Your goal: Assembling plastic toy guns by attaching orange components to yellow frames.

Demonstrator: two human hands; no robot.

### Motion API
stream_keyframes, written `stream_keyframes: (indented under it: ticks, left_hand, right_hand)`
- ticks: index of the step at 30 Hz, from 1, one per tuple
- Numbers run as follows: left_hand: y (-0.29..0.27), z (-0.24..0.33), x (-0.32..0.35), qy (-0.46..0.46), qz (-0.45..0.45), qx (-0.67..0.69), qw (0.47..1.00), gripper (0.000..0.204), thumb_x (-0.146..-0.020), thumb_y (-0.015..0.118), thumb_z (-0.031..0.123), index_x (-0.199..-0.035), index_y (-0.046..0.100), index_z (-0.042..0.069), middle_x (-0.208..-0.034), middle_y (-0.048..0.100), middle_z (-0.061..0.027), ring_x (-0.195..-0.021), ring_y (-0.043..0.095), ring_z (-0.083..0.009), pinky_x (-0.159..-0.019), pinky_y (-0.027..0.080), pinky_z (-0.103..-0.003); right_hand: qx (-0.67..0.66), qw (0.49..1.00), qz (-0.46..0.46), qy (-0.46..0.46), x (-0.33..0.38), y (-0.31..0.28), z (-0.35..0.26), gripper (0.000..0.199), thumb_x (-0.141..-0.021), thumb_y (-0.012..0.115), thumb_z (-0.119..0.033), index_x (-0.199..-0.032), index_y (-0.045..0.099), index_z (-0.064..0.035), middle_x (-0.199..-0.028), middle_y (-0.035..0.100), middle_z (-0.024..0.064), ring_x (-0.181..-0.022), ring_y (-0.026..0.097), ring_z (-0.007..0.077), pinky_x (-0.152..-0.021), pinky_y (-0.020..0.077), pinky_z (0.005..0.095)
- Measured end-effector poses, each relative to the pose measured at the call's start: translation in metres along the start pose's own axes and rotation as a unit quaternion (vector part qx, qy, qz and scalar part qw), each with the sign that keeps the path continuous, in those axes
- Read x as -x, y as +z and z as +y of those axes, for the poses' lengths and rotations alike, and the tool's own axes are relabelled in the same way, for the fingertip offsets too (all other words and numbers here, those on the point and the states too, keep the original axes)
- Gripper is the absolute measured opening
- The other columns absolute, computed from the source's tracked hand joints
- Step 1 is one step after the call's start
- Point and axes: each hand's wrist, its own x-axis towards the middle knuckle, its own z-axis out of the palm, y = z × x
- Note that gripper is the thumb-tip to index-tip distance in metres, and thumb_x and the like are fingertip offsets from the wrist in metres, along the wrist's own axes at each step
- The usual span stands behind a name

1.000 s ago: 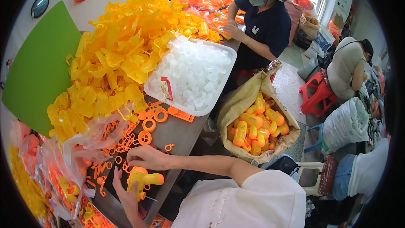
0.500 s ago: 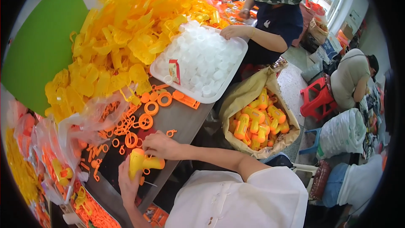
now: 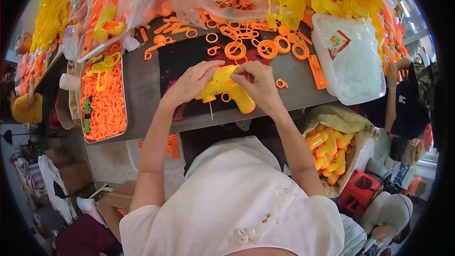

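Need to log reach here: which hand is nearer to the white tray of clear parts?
Right. The right hand is on the yellow toy gun, on the side toward the white tray; the left hand grips the gun's far side.

Bare grey worktop [image 3: 142,90] lies open to the left of the left hand [image 3: 189,85], between it and the metal tray of small orange plastic parts [image 3: 102,99]. Beyond both hands, loose orange plastic rings [image 3: 246,47] crowd the surface. To the right of the right hand [image 3: 258,85], a narrow bare strip runs up to the long orange plastic bar [image 3: 316,72] and the white plastic tub of clear pieces [image 3: 353,68].
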Motion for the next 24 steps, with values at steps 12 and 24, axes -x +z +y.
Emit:
stream_keyframes:
  ticks: [12, 24]
  left_hand:
    - [0.009, 0.006, 0.001, 0.017, 0.054, -0.043, 0.997, 0.040, -0.090, 0.064, 0.028, -0.120, 0.059, 0.003, -0.109, 0.062, -0.0138, -0.100, 0.061, -0.0281, -0.087, 0.048, -0.036]
    - [-0.001, 0.006, 0.025, -0.023, 0.126, -0.032, 0.991, 0.038, -0.087, 0.067, 0.027, -0.118, 0.062, 0.005, -0.108, 0.063, -0.0120, -0.101, 0.062, -0.0294, -0.087, 0.047, -0.036]
  right_hand:
    - [0.022, 0.999, 0.018, 0.023, -0.006, 0.017, -0.012, 0.008, -0.081, 0.070, -0.010, -0.085, 0.064, -0.0065, -0.074, 0.055, 0.0029, -0.073, 0.050, 0.0181, -0.075, 0.0355, 0.0323]
    - [0.141, 0.976, 0.159, 0.035, -0.013, -0.042, 0.038, 0.012, -0.086, 0.064, -0.006, -0.097, 0.064, 0.0002, -0.091, 0.062, 0.0100, -0.084, 0.060, 0.0229, -0.076, 0.0484, 0.0323]
